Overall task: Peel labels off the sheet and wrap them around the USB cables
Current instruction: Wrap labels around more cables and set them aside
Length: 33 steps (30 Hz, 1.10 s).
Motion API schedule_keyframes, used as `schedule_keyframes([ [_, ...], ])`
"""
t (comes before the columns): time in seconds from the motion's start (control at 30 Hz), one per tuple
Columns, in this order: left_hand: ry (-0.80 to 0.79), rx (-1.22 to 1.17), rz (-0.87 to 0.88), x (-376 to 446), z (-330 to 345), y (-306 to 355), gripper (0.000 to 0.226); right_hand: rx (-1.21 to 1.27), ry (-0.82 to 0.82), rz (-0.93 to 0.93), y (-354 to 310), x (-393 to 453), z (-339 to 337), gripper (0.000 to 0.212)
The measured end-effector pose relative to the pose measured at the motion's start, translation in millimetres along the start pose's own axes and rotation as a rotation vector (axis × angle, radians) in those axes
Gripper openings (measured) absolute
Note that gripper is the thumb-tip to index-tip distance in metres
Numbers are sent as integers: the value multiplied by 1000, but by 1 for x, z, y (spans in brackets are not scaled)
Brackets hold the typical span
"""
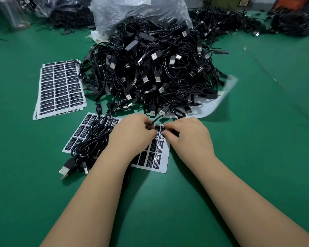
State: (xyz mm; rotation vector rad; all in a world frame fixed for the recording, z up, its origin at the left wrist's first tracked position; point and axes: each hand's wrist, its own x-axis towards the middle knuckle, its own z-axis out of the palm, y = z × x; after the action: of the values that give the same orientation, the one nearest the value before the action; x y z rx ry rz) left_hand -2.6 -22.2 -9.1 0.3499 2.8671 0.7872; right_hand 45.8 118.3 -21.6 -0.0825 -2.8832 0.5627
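We have our left hand [132,134] and right hand [187,138] brought together over the far edge of the label sheet [156,154]. The left hand pinches a thin black cable [154,121], and the right hand's fingertips [165,133] pinch at what looks like a label [158,131] against it, though we cannot tell whether that label is fully off its backing. Working right above the sheet keeps each fresh label beside the cable. The cable's free stretch runs from our fingers up and to the right, toward the heap, so its long axis lies on a diagonal; the labels' long axes run roughly away from us.

On the sheet's left part rests a bundle of cables [89,143], plugs toward us, probably kept there as the finished lot. Further out, the big heap of USB cables [150,68] spills from a clear plastic bag [141,13] within easy reach, and a stack of full label sheets [60,86] waits at the left on the green worktop [257,122].
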Motion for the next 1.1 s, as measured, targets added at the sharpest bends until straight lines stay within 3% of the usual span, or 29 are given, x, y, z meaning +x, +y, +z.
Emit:
schedule_keyframes([
  [0.23,3,6,-21,-1,-1,2,5,54,57,9,-1,-2,-2,19],
  [0.4,-11,-85,-85,-4,-2,7,26,123,35,-5,-2,-3,0,14],
  [0.47,-11,-133,-105,-4,-3,7,32,267,45,26,-2,-3,0,6],
  [0.5,-11,-130,-104,-4,-3,7,31,374,55,67,-2,-3,-1,12],
  [0.67,5,-137,-59,-8,-5,8,16,1222,73,293,2,-4,-16,27],
  [0.73,21,-226,-10,-10,-6,9,15,1442,87,359,4,-3,-21,24],
  [0.87,-10,-530,54,-17,-12,12,11,1575,152,440,8,0,-27,1],
  [1.1,90,-563,200,-22,-11,20,27,1801,161,604,11,0,-30,5],
])
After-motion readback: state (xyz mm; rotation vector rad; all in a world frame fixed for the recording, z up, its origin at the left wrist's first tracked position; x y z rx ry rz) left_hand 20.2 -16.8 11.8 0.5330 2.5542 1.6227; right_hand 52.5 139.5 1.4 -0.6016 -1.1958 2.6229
